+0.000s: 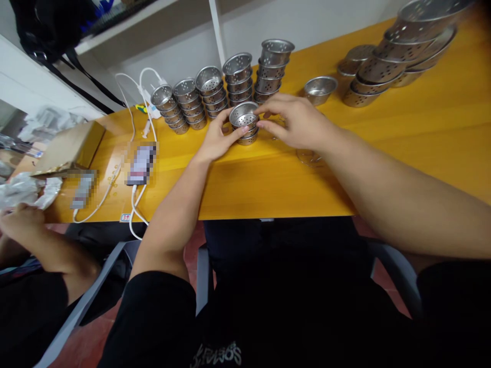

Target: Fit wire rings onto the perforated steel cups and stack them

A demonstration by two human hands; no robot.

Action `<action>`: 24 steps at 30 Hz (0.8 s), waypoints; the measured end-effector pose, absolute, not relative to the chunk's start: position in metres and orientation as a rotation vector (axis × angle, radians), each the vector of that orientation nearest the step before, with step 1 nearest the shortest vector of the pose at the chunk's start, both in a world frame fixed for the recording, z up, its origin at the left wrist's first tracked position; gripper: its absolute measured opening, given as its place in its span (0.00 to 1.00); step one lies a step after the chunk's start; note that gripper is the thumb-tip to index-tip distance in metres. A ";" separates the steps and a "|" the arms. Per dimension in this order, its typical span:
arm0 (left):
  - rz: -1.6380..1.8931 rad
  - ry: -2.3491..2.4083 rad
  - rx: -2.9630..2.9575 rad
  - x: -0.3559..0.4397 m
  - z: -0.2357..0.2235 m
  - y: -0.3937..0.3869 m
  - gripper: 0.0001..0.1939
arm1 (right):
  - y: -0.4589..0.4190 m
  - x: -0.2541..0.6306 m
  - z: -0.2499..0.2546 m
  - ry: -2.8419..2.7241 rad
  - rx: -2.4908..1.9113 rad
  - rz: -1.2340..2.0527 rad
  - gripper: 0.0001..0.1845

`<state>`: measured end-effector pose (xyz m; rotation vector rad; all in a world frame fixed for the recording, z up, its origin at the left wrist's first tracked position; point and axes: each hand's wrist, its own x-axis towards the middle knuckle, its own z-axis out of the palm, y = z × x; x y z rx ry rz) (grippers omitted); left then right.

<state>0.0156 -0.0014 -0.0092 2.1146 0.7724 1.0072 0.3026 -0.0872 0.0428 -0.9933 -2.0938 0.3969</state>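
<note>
A short stack of perforated metal cups [244, 118] stands on the table in front of me. My left hand [218, 137] is closed round its left side, with the thumb pressed on the front of the upper cup. From the right, my right hand [295, 118] pinches at the rim of the top cup with thumb and fingertips. Behind the hands, taller stacks of the same cups form a row, among them a left stack [169, 110] and a right stack [270, 71]. A single metal cup [320, 92] sits beyond my right hand.
Large nested stacks of perforated cups [378, 66] lean at the back right. Thin wire rings [308, 157] lie under my right forearm. To the left are a phone [141, 164] with white cables, a second phone [83, 190], a cardboard box [72, 148] and a co-worker's arm [49, 243].
</note>
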 end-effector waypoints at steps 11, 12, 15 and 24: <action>0.968 0.809 2.080 0.022 -0.007 -0.007 0.49 | -0.087 0.299 0.038 -2.107 -1.061 0.377 0.21; 0.966 0.819 2.081 0.022 -0.007 -0.007 0.49 | -0.087 0.300 0.040 -2.096 -1.105 0.364 0.21; 0.963 0.859 2.078 0.020 -0.008 -0.006 0.51 | -0.085 0.312 0.050 -1.990 -1.351 0.268 0.23; 0.991 0.858 2.179 0.008 -0.020 0.011 0.65 | -0.064 0.354 0.059 -1.794 -2.122 0.178 0.13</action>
